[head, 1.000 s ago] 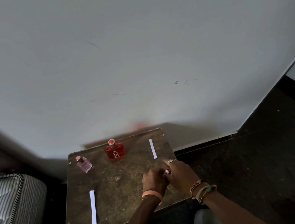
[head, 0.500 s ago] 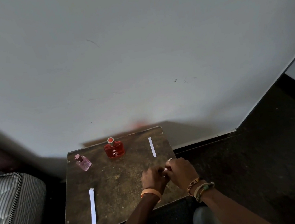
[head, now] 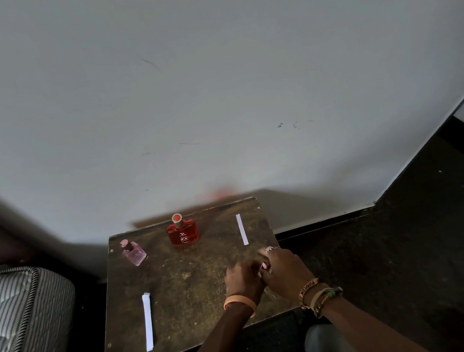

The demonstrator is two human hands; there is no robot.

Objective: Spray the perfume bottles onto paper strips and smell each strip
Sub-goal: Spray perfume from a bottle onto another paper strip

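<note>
Two bottles upright far on worktop [head: 184, 272]: red bottle [head: 182, 233], pink bottle [head: 134, 253] to its left. Flat: far strip [head: 242, 229], near strip [head: 148, 322]. Curled together front right, left grip [head: 243, 277] and right grip [head: 286, 269]; cannot tell whether pinching anything. Take one bottle, aim nozzle at strip, press briefly.

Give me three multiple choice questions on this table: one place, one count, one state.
1. The red bottle stands where, relative to the pink bottle? A to its right; B to its left; C on top of it.
2. How many paper strips lie in plain view on the table? A one; B two; C four.
3. The pink bottle is: A standing untouched; B tipped over; C in a hand.
Answers: 1 A, red is rightward. 2 B, one back right, one front left. 3 A, upright, left hand and right hand elsewhere.
</note>
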